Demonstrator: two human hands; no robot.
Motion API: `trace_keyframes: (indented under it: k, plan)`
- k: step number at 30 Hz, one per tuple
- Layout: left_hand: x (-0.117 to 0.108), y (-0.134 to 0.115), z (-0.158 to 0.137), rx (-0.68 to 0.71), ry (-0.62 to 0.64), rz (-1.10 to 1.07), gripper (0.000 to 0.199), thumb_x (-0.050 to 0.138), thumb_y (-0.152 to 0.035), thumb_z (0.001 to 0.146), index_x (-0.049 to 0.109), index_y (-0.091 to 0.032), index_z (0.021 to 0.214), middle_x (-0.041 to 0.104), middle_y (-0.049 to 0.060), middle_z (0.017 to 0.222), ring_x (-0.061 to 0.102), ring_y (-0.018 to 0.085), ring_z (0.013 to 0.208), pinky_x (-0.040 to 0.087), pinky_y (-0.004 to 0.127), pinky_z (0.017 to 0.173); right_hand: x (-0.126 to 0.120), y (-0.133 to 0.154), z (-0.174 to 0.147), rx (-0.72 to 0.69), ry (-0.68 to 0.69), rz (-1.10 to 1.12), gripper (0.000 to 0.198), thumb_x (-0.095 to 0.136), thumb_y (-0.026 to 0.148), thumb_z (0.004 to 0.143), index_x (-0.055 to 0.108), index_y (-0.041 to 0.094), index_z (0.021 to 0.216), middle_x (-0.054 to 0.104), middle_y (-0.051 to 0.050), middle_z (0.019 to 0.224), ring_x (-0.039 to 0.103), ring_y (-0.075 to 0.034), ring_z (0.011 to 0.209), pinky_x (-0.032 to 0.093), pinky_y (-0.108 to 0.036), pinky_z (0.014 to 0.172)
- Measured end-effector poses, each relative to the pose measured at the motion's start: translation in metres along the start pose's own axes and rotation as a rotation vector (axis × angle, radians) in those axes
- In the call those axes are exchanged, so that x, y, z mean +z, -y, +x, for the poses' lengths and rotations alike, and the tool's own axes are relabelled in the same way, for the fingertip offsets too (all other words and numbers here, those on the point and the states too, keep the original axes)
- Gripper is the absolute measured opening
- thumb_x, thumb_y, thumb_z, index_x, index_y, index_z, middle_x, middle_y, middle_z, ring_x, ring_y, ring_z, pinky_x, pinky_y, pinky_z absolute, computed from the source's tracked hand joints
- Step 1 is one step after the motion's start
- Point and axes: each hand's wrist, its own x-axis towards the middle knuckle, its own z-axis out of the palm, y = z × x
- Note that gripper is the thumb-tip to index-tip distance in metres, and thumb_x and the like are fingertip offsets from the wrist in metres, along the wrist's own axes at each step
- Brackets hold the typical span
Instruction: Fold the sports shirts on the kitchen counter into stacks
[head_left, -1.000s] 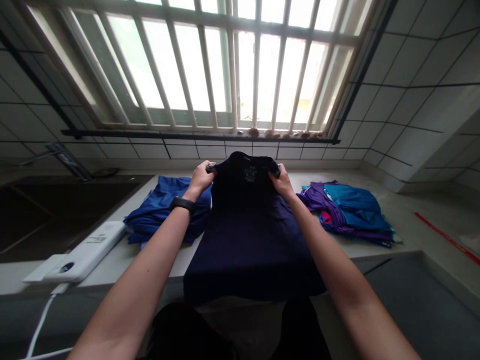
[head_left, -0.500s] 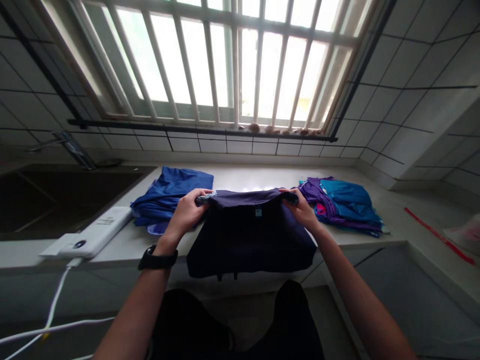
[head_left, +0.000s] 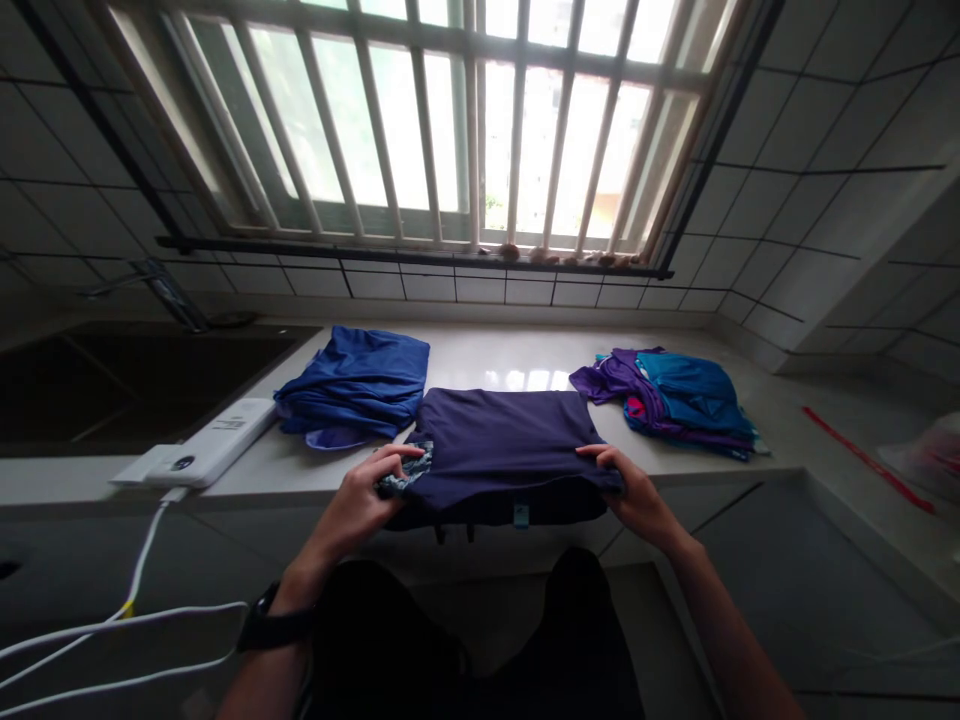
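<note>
At the glossy white countertop (head_left: 487, 352), left hand (head_left: 358, 510) and right hand (head_left: 639, 500) pinch a navy cloth garment (head_left: 510, 440) sidewise, probably to spread it.

A tap (head_left: 176, 297) stands behind the sink (head_left: 150, 400) at left, a white device (head_left: 217, 440) just beside, its cable (head_left: 145, 550) hanging. Brown lumps (head_left: 509, 252) line the bottom of a barred window (head_left: 478, 150); a red strip (head_left: 866, 458) lies at right.
</note>
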Motion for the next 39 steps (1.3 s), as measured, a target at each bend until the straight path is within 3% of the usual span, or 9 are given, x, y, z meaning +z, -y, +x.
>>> trace_keyframes:
  k: [3, 6, 10, 18, 24, 27, 30, 36, 39]
  plan:
    - [0.004, 0.005, -0.004, -0.007, 0.076, 0.040, 0.020, 0.062, -0.038, 0.077, 0.051, -0.027, 0.065, 0.077, 0.011, 0.124, 0.070, 0.030, 0.112, 0.055, 0.043, 0.102, 0.002, -0.005, -0.013, -0.012, 0.060, -0.087, 0.027, 0.055, 0.010, 0.077, 0.052, 0.030, 0.093, 0.070, -0.009, 0.136, 0.068, -0.028, 0.126, 0.054, -0.047, 0.104]
    - [0.009, 0.008, -0.001, -0.020, 0.089, 0.078, 0.010, 0.058, -0.036, 0.078, 0.061, -0.027, 0.076, 0.076, 0.010, 0.123, 0.071, 0.028, 0.110, 0.056, 0.039, 0.100, 0.006, -0.013, -0.017, -0.031, 0.125, -0.172, 0.037, 0.048, 0.004, 0.066, 0.055, 0.028, 0.092, 0.065, -0.008, 0.146, 0.062, -0.028, 0.134, 0.050, -0.048, 0.110]
    - [0.018, 0.010, 0.015, -0.023, 0.061, 0.127, 0.020, 0.052, -0.031, 0.079, 0.067, -0.026, 0.091, 0.074, 0.009, 0.121, 0.071, 0.027, 0.110, 0.054, 0.037, 0.102, 0.011, -0.022, -0.008, 0.001, 0.109, -0.170, 0.053, 0.046, 0.003, 0.066, 0.059, 0.028, 0.111, 0.062, -0.008, 0.149, 0.063, -0.026, 0.132, 0.050, -0.045, 0.110]
    - [0.035, 0.019, 0.070, -0.006, 0.059, 0.204, 0.022, 0.052, -0.019, 0.078, 0.067, -0.022, 0.094, 0.071, 0.010, 0.115, 0.068, 0.026, 0.109, 0.053, 0.038, 0.106, 0.017, -0.031, 0.059, 0.174, 0.129, -0.262, 0.058, 0.050, 0.006, 0.075, 0.055, 0.025, 0.131, 0.070, -0.007, 0.129, 0.069, -0.022, 0.114, 0.052, -0.034, 0.102]
    - [0.035, 0.006, 0.109, -0.095, 0.026, 0.301, 0.013, 0.051, -0.015, 0.078, 0.062, -0.022, 0.078, 0.070, 0.011, 0.102, 0.069, 0.027, 0.103, 0.054, 0.040, 0.102, 0.019, -0.026, 0.108, 0.248, 0.138, -0.291, 0.037, 0.050, 0.006, 0.075, 0.056, 0.024, 0.107, 0.072, -0.007, 0.130, 0.068, -0.022, 0.119, 0.049, -0.033, 0.105]
    - [0.024, -0.004, 0.100, -0.170, -0.010, 0.308, 0.012, 0.052, -0.022, 0.081, 0.063, -0.022, 0.078, 0.072, 0.010, 0.096, 0.070, 0.027, 0.095, 0.055, 0.039, 0.094, 0.012, -0.018, 0.107, 0.192, 0.076, -0.218, 0.024, 0.053, 0.010, 0.079, 0.052, 0.025, 0.098, 0.072, -0.011, 0.131, 0.069, -0.023, 0.118, 0.049, -0.035, 0.105]
    - [0.013, -0.011, 0.071, -0.140, -0.076, 0.266, 0.014, 0.054, -0.029, 0.082, 0.066, -0.023, 0.084, 0.075, 0.009, 0.099, 0.071, 0.027, 0.098, 0.054, 0.036, 0.092, -0.002, -0.014, 0.087, 0.104, -0.004, -0.131, 0.015, 0.056, 0.019, 0.083, 0.048, 0.027, 0.094, 0.072, -0.013, 0.134, 0.069, -0.025, 0.121, 0.050, -0.039, 0.105]
    - [0.012, -0.009, 0.018, -0.089, -0.096, 0.136, 0.023, 0.061, -0.043, 0.079, 0.070, -0.026, 0.092, 0.078, 0.005, 0.097, 0.073, 0.026, 0.094, 0.055, 0.033, 0.086, -0.017, -0.019, 0.040, -0.003, 0.011, -0.119, 0.019, 0.055, 0.015, 0.076, 0.052, 0.027, 0.091, 0.073, -0.012, 0.132, 0.068, -0.028, 0.124, 0.050, -0.046, 0.107]
    - [0.014, -0.001, 0.009, -0.071, -0.081, 0.142, 0.019, 0.062, -0.045, 0.078, 0.067, -0.027, 0.082, 0.080, 0.005, 0.100, 0.074, 0.026, 0.096, 0.056, 0.033, 0.085, -0.016, -0.019, 0.026, 0.006, 0.067, -0.177, 0.031, 0.051, 0.009, 0.068, 0.056, 0.027, 0.092, 0.072, -0.011, 0.136, 0.067, -0.028, 0.128, 0.049, -0.047, 0.110]
